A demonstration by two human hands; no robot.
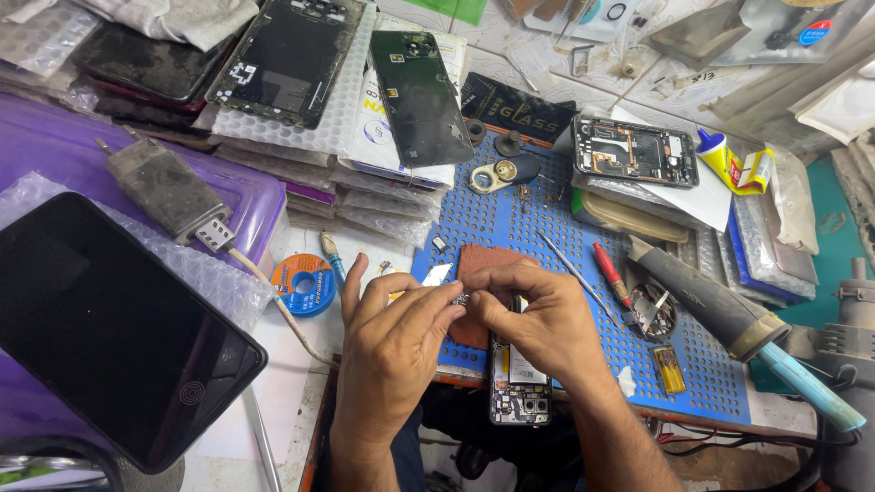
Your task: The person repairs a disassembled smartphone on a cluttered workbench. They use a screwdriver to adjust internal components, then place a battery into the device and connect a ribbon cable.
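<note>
My left hand [394, 344] and my right hand [538, 321] meet over the front of a blue perforated mat [538, 228]. Between their fingertips they pinch a tiny metal part [461, 297]. Under my right hand lies an opened phone [519, 383] with its battery and board showing, sticking out over the bench edge. A brown pad [483, 264] lies just behind the hands, next to a small silvery piece [437, 274].
A large black phone screen [109, 337] lies on bubble wrap at left, beside a charger [169, 191] and a blue solder-wick reel [303, 284]. Phone back covers [419, 96] rest on stacked packets. Right: an opened phone frame [635, 151], a red screwdriver [611, 273], tweezers [570, 264], a hot-air handle [729, 314].
</note>
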